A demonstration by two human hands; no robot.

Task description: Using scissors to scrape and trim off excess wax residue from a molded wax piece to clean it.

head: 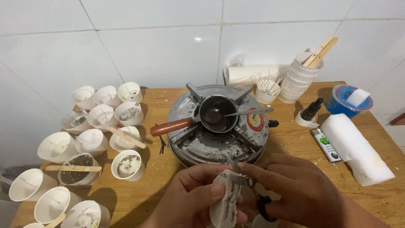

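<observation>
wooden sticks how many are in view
5: two wooden sticks upright in the cup stack back right; three across left cups: middle stick, lower stick, bottom-edge stick. Others may be hidden.

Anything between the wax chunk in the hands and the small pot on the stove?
Nothing visible blocks it. The left hand holds the wax chunk and the right hand holds scissors against it, just in front of the stove. Only a spoon rests in the open pot.
</observation>
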